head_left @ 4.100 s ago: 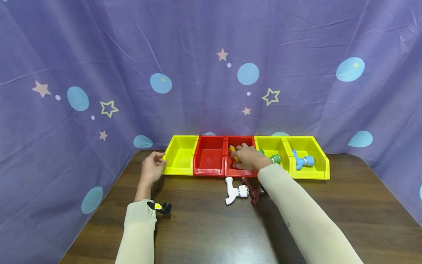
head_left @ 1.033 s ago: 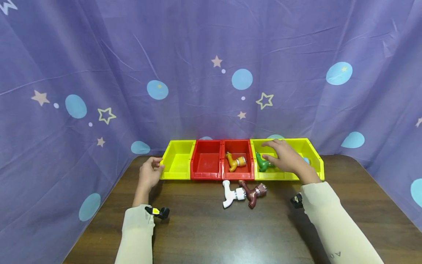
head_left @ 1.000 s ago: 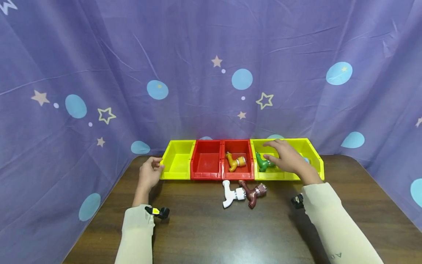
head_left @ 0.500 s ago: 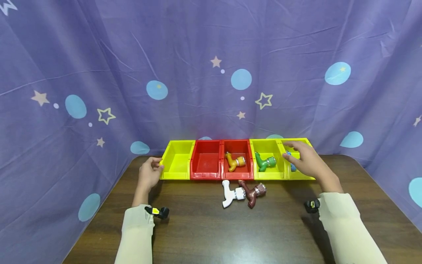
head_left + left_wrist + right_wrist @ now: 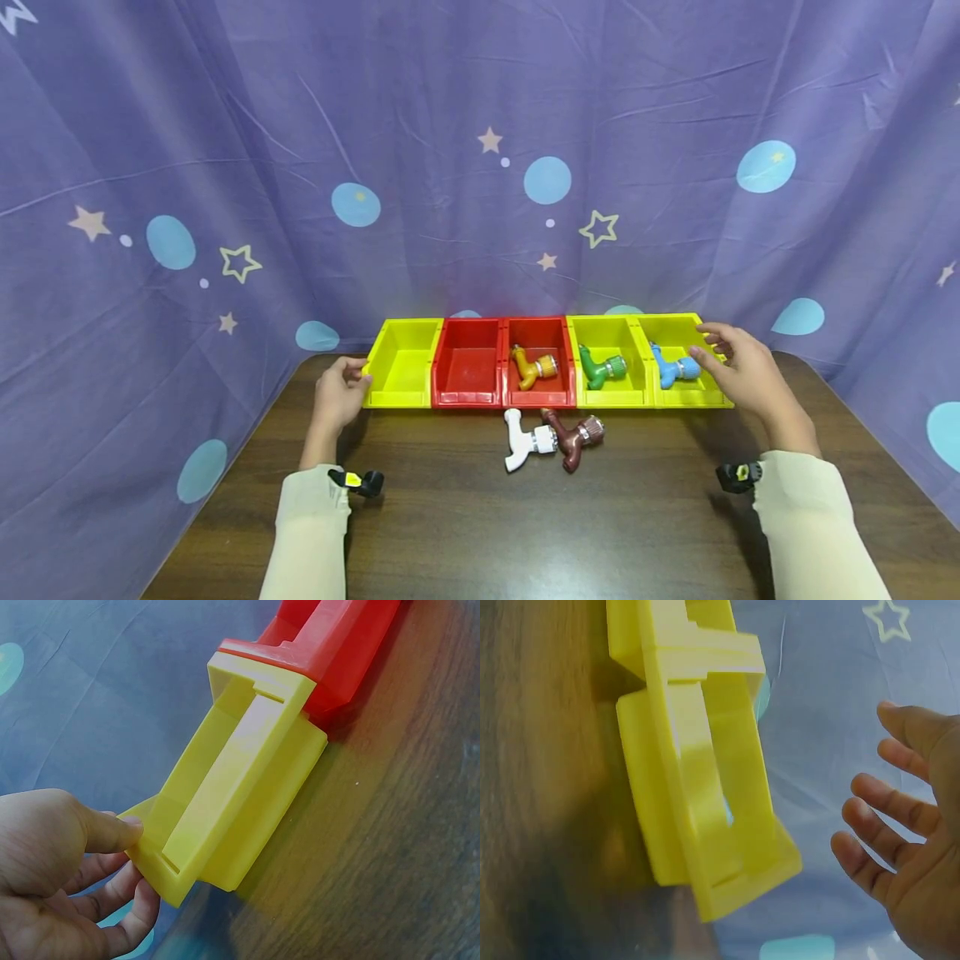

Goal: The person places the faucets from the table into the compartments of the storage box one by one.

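My left hand (image 5: 342,395) pinches the outer side wall of the leftmost yellow bin (image 5: 255,780), thumb on the rim and fingers outside. My right hand (image 5: 750,377) hovers with spread fingers at the right side of the rightmost yellow bin (image 5: 739,742); in the right wrist view a gap separates them. A blue tap (image 5: 675,367) lies in that bin. To its left, a green tap (image 5: 602,367) lies in another yellow bin, and a yellow tap (image 5: 534,367) in a red bin (image 5: 538,401).
A white tap (image 5: 528,440) and a brown tap (image 5: 574,438) lie side by side on the wooden table (image 5: 480,533), in front of the row. Between the left yellow bin and the yellow tap's bin stands a red bin (image 5: 469,367). A patterned purple curtain (image 5: 420,125) hangs behind.
My right hand has let go of the yellow tap and moved right, past the green and blue taps, to the row's right end. My left hand keeps its hold.
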A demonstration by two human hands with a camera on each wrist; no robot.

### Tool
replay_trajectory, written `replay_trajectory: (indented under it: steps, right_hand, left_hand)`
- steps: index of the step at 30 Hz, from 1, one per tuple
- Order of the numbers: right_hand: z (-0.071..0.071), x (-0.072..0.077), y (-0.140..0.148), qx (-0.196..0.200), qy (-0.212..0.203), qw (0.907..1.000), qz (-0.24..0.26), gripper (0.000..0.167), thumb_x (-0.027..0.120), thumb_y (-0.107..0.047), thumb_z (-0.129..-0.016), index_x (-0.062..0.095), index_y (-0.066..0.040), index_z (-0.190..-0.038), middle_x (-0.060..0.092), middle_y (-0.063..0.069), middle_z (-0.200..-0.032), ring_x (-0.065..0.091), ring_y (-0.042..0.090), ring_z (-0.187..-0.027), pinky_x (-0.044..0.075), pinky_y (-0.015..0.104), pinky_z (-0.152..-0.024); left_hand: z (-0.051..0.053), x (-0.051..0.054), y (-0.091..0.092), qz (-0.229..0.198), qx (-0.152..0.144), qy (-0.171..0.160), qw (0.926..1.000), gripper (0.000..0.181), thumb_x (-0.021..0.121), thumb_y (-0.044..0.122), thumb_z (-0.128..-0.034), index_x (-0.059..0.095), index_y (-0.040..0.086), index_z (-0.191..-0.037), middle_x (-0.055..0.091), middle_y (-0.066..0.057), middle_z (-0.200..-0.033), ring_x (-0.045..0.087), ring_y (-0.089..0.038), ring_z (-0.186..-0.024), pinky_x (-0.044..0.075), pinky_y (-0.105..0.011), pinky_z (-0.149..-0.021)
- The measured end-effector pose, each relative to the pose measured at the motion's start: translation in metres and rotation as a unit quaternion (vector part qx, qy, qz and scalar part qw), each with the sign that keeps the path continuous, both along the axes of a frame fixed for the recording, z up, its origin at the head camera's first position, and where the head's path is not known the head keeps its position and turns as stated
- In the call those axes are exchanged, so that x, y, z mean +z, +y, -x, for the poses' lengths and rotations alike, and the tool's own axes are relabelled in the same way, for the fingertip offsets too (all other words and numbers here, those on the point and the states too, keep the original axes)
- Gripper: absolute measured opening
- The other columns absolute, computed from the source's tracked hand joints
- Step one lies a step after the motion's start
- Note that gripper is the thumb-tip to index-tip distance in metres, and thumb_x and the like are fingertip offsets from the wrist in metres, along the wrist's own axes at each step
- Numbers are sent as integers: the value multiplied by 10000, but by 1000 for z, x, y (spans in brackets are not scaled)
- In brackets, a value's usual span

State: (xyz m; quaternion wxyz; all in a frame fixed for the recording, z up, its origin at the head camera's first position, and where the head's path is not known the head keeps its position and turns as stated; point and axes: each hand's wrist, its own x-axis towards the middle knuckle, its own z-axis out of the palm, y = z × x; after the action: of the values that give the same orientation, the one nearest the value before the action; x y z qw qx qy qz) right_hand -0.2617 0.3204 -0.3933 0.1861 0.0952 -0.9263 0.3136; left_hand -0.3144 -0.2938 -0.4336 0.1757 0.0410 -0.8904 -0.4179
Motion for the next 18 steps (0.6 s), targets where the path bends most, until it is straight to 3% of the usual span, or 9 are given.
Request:
replay_trajectory:
  steps: [8, 18]
  right_hand:
    - [-4, -14, 19, -701, 36, 9968, 389, 494, 569, -333, -1056, 544, 35, -1385, 636, 283, -1157, 611, 439, -1039, 488, 588, -822]
    - [-3, -30, 30, -1232, -441, 9876, 865, 553, 501, -398, -1065, 530, 56, -1380, 594, 343, -1270, 561, 526, -1167, 473, 663, -899]
  left_hand:
    - [1, 0, 0, 35, -13, 76, 10000, 303, 656, 29, -977, 637, -14, -1276, 623, -180, -1087, 641, -332, -978, 538, -326, -744]
    - [0, -1, -2, 67, -39, 20, 10000, 306, 650, 47, -986, 631, -1, -1287, 633, -181, -1122, 641, -331, -998, 538, -327, -747]
